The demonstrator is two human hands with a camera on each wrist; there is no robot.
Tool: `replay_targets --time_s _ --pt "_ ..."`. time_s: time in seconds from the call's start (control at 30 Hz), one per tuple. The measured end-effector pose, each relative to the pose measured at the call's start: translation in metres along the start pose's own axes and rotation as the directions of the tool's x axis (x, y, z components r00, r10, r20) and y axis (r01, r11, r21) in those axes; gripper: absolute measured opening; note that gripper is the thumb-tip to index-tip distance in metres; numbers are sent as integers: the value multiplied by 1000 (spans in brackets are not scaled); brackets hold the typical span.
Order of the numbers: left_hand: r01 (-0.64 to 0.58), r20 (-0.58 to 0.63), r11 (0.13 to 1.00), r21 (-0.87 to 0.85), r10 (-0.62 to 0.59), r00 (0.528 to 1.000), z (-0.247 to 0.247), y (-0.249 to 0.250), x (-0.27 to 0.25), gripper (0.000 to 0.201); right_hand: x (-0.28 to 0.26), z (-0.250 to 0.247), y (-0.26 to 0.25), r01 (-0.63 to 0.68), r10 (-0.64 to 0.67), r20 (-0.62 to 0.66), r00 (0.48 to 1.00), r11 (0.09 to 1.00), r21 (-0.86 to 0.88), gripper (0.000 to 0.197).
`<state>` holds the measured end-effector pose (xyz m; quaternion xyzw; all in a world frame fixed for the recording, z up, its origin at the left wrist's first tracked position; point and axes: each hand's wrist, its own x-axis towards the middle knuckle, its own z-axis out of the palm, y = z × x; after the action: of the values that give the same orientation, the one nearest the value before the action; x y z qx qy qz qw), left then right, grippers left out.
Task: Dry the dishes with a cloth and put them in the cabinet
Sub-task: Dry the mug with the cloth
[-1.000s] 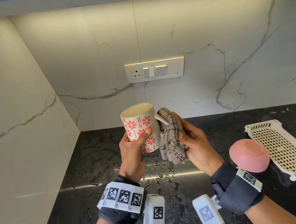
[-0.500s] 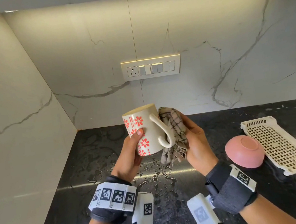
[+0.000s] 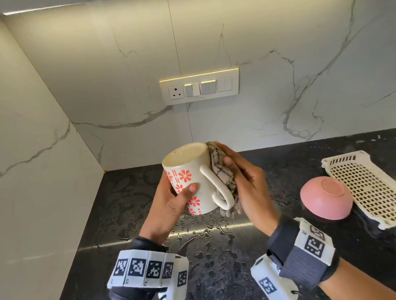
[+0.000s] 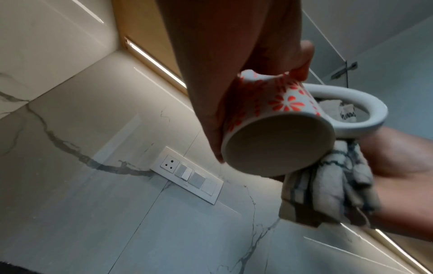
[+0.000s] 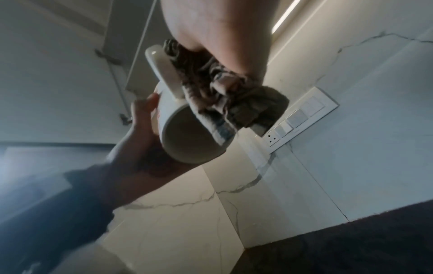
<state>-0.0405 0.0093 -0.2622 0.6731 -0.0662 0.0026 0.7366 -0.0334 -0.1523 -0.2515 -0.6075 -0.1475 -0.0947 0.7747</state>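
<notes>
Wet black countertop (image 3: 132,234): two raised hands dry an upturned mug (image 3: 190,178).
Left hand (image 3: 167,209) grasps the mug's body; right hand (image 3: 249,181) clasps a checked cloth (image 3: 221,169) against its side.

One mug (image 3: 191,181), one cloth (image 3: 221,169), one pink bowl (image 3: 325,198), one white perforated tray (image 3: 373,187), two hands

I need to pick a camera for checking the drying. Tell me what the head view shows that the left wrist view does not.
Only the head view shows the wet black countertop, the upturned pink bowl and the white perforated tray.

Only the left wrist view shows the mug's open mouth from below.

Both show the left hand gripping the floral mug, the right hand pressing the checked cloth against it, and the switch panel.
</notes>
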Motion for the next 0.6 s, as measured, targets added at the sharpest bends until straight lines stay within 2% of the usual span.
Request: replay_targets --time_s 0.1,0.17,0.23,0.3,0.37,0.43,0.47,0.53,0.6 --pt "47 50 999 12 -48 998 0 3 -1 95 -5 3 8 54 -53 23 998 998 -21 40" --pt "60 59 998 16 -61 996 -1 4 -2 93 -7 4 13 71 -70 34 997 996 -45 41" --pt "65 82 997 29 -67 994 -2 3 -2 91 -5 4 17 18 -18 3 1000 1000 -23 35" --pt "65 114 997 41 -70 991 -2 1 -4 84 1 4 18 -111 112 -17 994 993 50 32" --pt "69 157 996 64 -78 984 -1 -1 -6 82 6 1 14 -308 307 27 951 939 152 34" --pt "71 184 993 94 -87 979 0 -2 -4 87 8 -1 8 -521 515 98 851 809 273 45" --pt "67 170 993 93 -82 982 0 -4 -2 92 9 -2 6 -582 580 113 807 748 318 46" --pt "62 76 998 23 -64 995 2 -5 0 101 9 -2 9 -603 631 51 774 710 364 41" --pt "38 -17 999 -11 -38 999 6 -7 1 93 7 1 13 -570 638 -78 766 730 377 40"
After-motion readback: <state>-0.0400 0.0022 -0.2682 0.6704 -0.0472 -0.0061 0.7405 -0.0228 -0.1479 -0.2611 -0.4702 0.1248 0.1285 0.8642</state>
